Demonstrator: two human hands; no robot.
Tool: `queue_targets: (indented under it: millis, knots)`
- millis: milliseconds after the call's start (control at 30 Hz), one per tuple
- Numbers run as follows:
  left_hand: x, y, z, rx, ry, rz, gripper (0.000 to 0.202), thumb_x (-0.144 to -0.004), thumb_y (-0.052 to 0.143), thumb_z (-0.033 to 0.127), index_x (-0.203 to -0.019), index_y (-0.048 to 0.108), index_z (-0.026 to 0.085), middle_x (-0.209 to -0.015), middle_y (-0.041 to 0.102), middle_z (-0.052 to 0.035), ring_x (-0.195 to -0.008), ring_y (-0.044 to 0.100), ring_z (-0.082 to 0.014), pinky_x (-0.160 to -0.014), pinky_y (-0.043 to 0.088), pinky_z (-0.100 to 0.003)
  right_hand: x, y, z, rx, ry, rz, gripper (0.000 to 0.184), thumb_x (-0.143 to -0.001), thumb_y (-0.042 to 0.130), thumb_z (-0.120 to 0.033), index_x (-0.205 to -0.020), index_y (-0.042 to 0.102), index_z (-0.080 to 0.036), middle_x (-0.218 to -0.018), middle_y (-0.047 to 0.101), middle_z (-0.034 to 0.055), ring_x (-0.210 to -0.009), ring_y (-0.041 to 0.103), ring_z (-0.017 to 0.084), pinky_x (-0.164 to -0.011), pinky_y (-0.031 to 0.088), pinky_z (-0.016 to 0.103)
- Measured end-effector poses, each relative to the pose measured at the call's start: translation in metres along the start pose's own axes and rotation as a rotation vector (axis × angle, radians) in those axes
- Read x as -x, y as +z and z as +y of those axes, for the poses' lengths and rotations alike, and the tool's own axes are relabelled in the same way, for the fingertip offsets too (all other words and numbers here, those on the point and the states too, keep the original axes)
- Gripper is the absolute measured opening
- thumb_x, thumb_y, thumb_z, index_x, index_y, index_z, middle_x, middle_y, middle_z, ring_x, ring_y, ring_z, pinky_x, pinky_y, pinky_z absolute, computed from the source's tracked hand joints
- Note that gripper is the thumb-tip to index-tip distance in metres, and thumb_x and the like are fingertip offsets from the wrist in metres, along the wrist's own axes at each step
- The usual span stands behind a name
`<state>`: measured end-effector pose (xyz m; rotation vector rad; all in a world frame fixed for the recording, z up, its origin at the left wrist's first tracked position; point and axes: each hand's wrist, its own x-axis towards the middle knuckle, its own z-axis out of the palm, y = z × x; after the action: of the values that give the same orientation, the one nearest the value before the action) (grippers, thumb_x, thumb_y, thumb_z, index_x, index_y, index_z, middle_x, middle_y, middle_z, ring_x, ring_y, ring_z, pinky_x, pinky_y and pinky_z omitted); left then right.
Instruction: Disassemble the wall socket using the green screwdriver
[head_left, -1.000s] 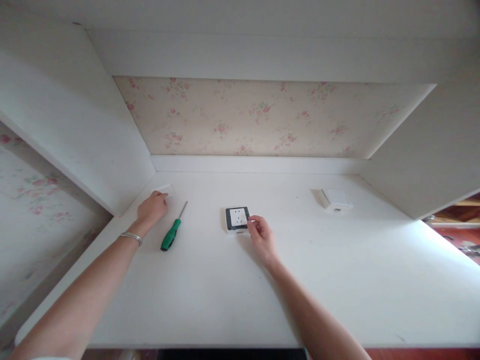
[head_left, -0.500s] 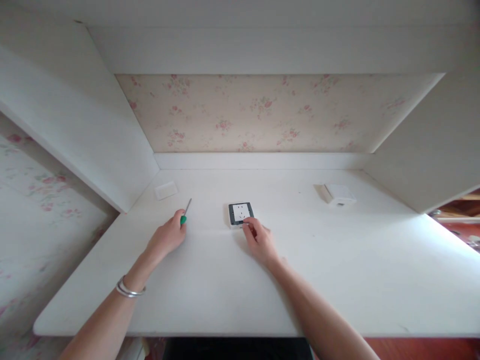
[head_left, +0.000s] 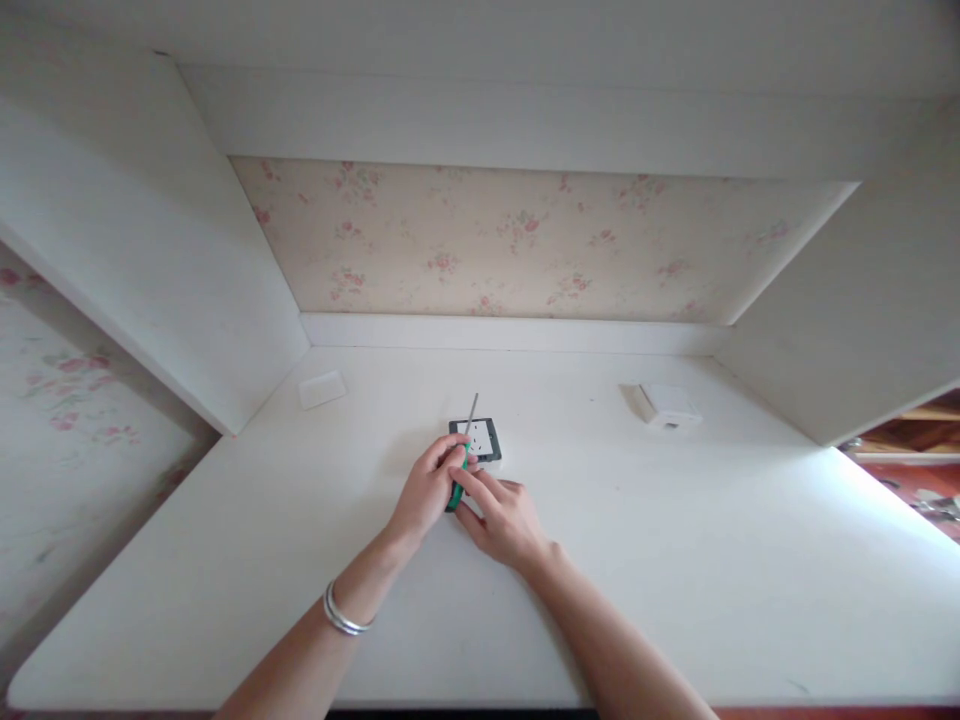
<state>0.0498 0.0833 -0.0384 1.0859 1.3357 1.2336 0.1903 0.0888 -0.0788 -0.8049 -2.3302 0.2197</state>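
A screwdriver [head_left: 458,492] with a green handle and a thin metal shaft points away from me. My left hand [head_left: 429,490] is closed around the upper part of its handle. The thumb and fingers of my right hand [head_left: 504,520] close on the lower end of the same handle. Just beyond my hands, a wall socket [head_left: 486,437] with a white face and dark frame lies face up on the white desk [head_left: 405,630]. The screwdriver's shaft passes over the socket, and my fingers hide its near left part.
A flat white cover plate [head_left: 322,390] lies at the back left. At the back right sits a white box-shaped piece [head_left: 670,405]. White side panels [head_left: 172,240] and an overhead shelf [head_left: 525,115] frame the floral wall [head_left: 517,240].
My left hand has carried the screwdriver right, over the socket. My right hand has left the socket's near edge and come onto the handle. The view has shifted slightly.
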Motion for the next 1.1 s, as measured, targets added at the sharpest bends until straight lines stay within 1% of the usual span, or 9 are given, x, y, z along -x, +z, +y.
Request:
queue_targets:
  millis: [200,333,433,533,600,700,867,967,1100]
  knots:
    - [-0.003,0.005,-0.003,0.268,0.010,-0.195,0.044,-0.087,0.054,0.045,-0.123,0.059,0.021,-0.126,0.061,-0.0075,-0.117,0.055,-0.0255,-0.107,0.035,-0.040,0.000,0.000,0.013,0.205,-0.040,0.125,0.050,-0.091,0.046,-0.021,-0.141,0.035,-0.024,-0.086,0.064,0.0056,-0.068,0.059,0.016,-0.060,0.047,0.027]
    - [0.001,0.003,-0.010,0.323,0.024,-0.306,0.051,-0.092,0.045,0.048,-0.138,0.044,0.026,-0.140,0.048,-0.0042,-0.129,0.044,-0.0239,-0.112,0.027,-0.041,-0.001,-0.002,0.013,0.218,-0.013,0.184,0.055,-0.090,0.044,-0.019,-0.143,0.031,-0.020,-0.081,0.060,0.0054,-0.067,0.057,0.016,-0.058,0.046,0.028]
    - [0.002,0.004,-0.012,0.269,0.067,-0.342,0.052,-0.093,0.039,0.051,-0.140,0.039,0.027,-0.142,0.045,-0.0038,-0.131,0.041,-0.0230,-0.112,0.027,-0.040,-0.001,-0.006,0.014,0.202,0.014,0.219,0.051,-0.088,0.042,-0.013,-0.138,0.039,-0.023,-0.082,0.059,0.0050,-0.066,0.057,0.016,-0.058,0.046,0.027]
    - [-0.001,0.001,-0.013,0.058,0.175,-0.237,0.050,-0.093,0.038,0.050,-0.135,0.048,0.024,-0.134,0.054,-0.0059,-0.125,0.047,-0.0234,-0.108,0.033,-0.040,-0.001,-0.009,0.018,0.120,0.054,0.314,0.047,-0.085,0.046,-0.012,-0.131,0.045,-0.025,-0.085,0.060,0.0047,-0.069,0.058,0.016,-0.061,0.047,0.027]
    - [-0.008,-0.005,-0.017,-0.123,0.266,-0.067,0.045,-0.092,0.043,0.049,-0.126,0.056,0.023,-0.126,0.059,-0.0070,-0.118,0.052,-0.0236,-0.101,0.041,-0.039,-0.005,-0.013,0.020,0.020,0.128,0.454,0.045,-0.084,0.054,-0.017,-0.127,0.046,-0.025,-0.089,0.060,0.0051,-0.073,0.058,0.017,-0.065,0.048,0.029]
    - [-0.024,-0.020,-0.032,-0.377,0.360,0.134,0.044,-0.084,0.057,0.046,-0.123,0.057,0.025,-0.129,0.053,-0.0078,-0.117,0.052,-0.0245,-0.093,0.047,-0.038,-0.021,-0.024,0.021,-0.162,0.277,0.708,0.038,-0.083,0.059,-0.025,-0.120,0.050,-0.025,-0.097,0.059,0.0057,-0.084,0.058,0.018,-0.074,0.047,0.032]
    - [-0.046,-0.033,-0.061,-0.634,0.391,0.068,0.092,-0.069,0.072,0.051,-0.143,0.027,0.021,-0.146,0.034,-0.0126,-0.135,0.031,-0.0308,-0.108,0.032,-0.047,-0.076,-0.053,0.019,-0.447,0.399,0.973,0.024,-0.085,0.057,-0.036,-0.106,0.056,-0.024,-0.096,0.055,0.0033,-0.087,0.055,0.015,-0.081,0.045,0.032]
    - [-0.051,-0.032,-0.068,-0.736,0.424,0.015,0.097,-0.066,0.072,0.055,-0.144,0.026,0.019,-0.142,0.040,-0.0140,-0.132,0.035,-0.0316,-0.108,0.030,-0.048,-0.107,-0.069,0.018,-0.750,0.434,1.060,0.022,-0.085,0.056,-0.040,-0.100,0.053,-0.024,-0.089,0.054,0.0004,-0.078,0.056,0.012,-0.074,0.047,0.028]
    - [-0.051,-0.030,-0.068,-0.789,0.462,0.013,0.088,-0.069,0.072,0.051,-0.141,0.032,0.020,-0.142,0.042,-0.0126,-0.130,0.039,-0.0294,-0.108,0.032,-0.044,-0.124,-0.079,0.015,-1.114,0.451,0.988,0.024,-0.082,0.060,-0.040,-0.099,0.051,-0.027,-0.078,0.050,-0.0050,-0.055,0.050,0.006,-0.054,0.043,0.021]
